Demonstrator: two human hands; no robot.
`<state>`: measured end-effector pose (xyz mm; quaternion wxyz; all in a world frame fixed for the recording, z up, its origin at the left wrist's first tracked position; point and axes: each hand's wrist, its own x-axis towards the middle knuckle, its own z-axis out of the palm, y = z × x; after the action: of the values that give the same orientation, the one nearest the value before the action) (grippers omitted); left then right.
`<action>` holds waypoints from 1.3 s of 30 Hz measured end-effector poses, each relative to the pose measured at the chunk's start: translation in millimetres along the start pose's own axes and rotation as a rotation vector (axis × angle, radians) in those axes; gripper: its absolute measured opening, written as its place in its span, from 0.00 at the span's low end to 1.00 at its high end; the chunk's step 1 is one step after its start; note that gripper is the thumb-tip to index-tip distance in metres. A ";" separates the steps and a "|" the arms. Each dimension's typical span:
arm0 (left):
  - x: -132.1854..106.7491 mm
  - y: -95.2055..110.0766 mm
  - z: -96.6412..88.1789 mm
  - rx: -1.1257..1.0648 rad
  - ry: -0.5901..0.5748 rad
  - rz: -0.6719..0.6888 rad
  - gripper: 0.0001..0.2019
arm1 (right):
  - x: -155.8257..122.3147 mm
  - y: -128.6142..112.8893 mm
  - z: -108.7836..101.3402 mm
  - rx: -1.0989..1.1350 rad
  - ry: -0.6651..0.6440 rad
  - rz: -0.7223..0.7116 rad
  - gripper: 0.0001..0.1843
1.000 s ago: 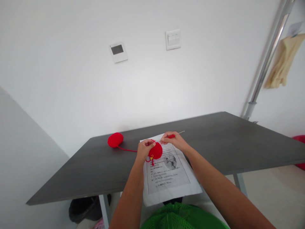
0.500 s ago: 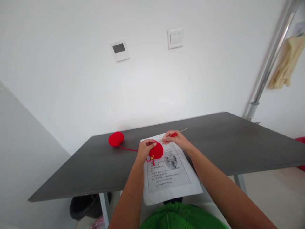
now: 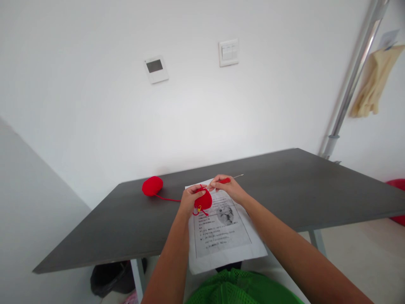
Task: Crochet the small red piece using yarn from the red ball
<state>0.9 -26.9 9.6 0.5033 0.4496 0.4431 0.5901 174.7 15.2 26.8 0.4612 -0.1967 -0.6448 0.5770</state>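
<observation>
Closest to my camera I see green cloth (image 3: 228,289), partly an open mesh, gathered into folds. Past it a creased sheet of paper (image 3: 221,253) overhangs the near edge of the smooth, dark grey surface (image 3: 152,232), bearing dense print and an oval grey picture. Below the surface, to the left, I make out a slack, dark bag (image 3: 109,280). Over the paper, my left hand (image 3: 190,197) pinches the rim of a round, flat red disc (image 3: 206,202) of yarn; a small yellow clip (image 3: 199,208) and loose yarn tails hang at its lower edge. My right hand (image 3: 225,188) grips a hook (image 3: 225,180) by its red middle, thin metal showing at both ends; its inner tip is by the disc's top edge, too small for me to tell whether it pierces the yarn. A strand (image 3: 169,199) runs left to a plump, oval yarn ball (image 3: 152,186). Farther off, the matte white wall (image 3: 190,118) carries a square switch (image 3: 228,52); limp, cream gloves (image 3: 376,84) hang beyond a shiny metal pole (image 3: 351,88).
</observation>
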 end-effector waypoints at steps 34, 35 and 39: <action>2.1 1.3 1.2 0.216 0.204 0.185 0.14 | -3.3 6.1 7.3 -0.312 -0.020 -0.179 0.09; 2.0 1.8 1.4 0.199 0.229 0.192 0.13 | -3.2 7.3 7.2 -0.310 -0.028 -0.179 0.09; 2.3 2.0 0.8 0.137 0.272 0.182 0.10 | -3.2 10.3 6.9 -0.308 -0.036 -0.179 0.09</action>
<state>1.0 -24.8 11.9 0.3514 0.4370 0.5037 0.6571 167.8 11.5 16.7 0.4635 -0.1963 -0.7487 0.4314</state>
